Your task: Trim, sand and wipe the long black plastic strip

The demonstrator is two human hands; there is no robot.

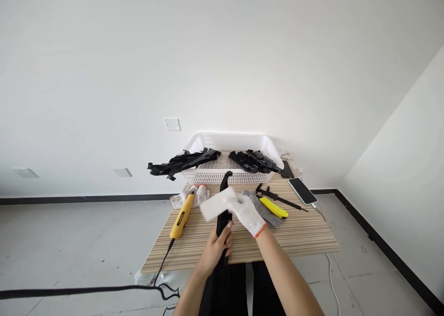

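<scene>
My bare left hand is closed around the lower part of a long black plastic strip, which stands out over the table's front edge. In my gloved right hand is a flat white rectangular pad, perhaps a sponge or a cloth; its exact kind cannot be made out. The pad crosses in front of the strip, and whether it touches the strip is not clear. To the right of the glove lies a grey cloth with a yellow-handled cutter on it.
A white basket holds black strips and smaller black pieces. A yellow corded tool lies left beside white gloves. Black calipers and a phone lie right. The cord runs off left.
</scene>
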